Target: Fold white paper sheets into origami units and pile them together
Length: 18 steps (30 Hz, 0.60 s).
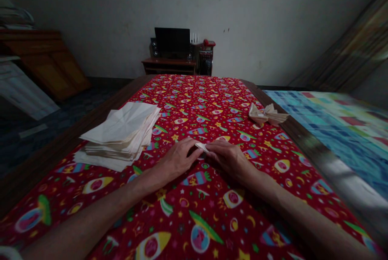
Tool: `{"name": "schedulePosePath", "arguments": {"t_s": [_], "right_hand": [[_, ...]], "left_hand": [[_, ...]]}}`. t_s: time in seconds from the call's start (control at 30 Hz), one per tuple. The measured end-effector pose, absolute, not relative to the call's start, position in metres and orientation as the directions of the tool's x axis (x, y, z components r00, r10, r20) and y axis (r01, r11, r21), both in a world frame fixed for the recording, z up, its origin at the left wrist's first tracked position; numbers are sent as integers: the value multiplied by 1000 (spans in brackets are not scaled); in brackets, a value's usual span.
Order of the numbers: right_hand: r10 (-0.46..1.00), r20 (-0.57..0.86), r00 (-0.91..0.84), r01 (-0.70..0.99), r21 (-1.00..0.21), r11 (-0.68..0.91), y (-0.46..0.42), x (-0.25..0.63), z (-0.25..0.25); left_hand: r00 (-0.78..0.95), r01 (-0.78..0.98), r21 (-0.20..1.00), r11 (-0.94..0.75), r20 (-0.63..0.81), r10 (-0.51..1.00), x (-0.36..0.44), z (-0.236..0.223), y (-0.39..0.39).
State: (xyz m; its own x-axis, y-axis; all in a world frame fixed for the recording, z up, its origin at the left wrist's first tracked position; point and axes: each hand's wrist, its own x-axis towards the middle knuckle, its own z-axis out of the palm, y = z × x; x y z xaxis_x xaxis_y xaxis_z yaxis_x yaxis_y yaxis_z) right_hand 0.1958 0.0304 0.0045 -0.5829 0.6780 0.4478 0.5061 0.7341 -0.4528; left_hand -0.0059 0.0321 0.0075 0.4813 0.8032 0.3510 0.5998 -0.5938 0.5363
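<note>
Both of my hands meet over the middle of a red patterned cloth. Between them is a small folded piece of white paper (201, 146), mostly covered by my fingers. My left hand (181, 155) is closed on its left end, thumb toward me. The right end is pinched in the fingers of my right hand (228, 155). Left of my hands lies an uneven stack of creased white paper sheets (124, 124). Toward the right edge of the cloth sits a pleated, folded paper piece (268, 115), fanned out on its right side.
The red cloth (200, 235) with rockets and stars covers a long surface with a dark wooden edge (336, 167). At the far end stand a monitor (172, 41) and speakers on a desk (169, 62). A blue checked bed cover (339, 126) is at right, a wooden cabinet (45, 68) at left.
</note>
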Motion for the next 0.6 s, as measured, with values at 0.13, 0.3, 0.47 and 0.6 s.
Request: {"name": "schedulePosePath", "arguments": {"t_s": [0.13, 0.3, 0.47, 0.6], "right_hand": [[697, 420, -581, 481, -515, 710, 31, 197, 7], [735, 394, -552, 459, -592, 663, 32, 197, 9], [749, 403, -525, 474, -593, 651, 32, 198, 10], [756, 397, -520, 506, -570, 647, 33, 200, 7]], "left_hand": [[453, 619, 497, -608, 406, 793, 0, 2, 36], [382, 612, 572, -546, 391, 837, 4, 6, 34], [387, 598, 607, -524, 354, 851, 7, 7, 31], [382, 585, 619, -524, 359, 852, 8, 5, 32]]}}
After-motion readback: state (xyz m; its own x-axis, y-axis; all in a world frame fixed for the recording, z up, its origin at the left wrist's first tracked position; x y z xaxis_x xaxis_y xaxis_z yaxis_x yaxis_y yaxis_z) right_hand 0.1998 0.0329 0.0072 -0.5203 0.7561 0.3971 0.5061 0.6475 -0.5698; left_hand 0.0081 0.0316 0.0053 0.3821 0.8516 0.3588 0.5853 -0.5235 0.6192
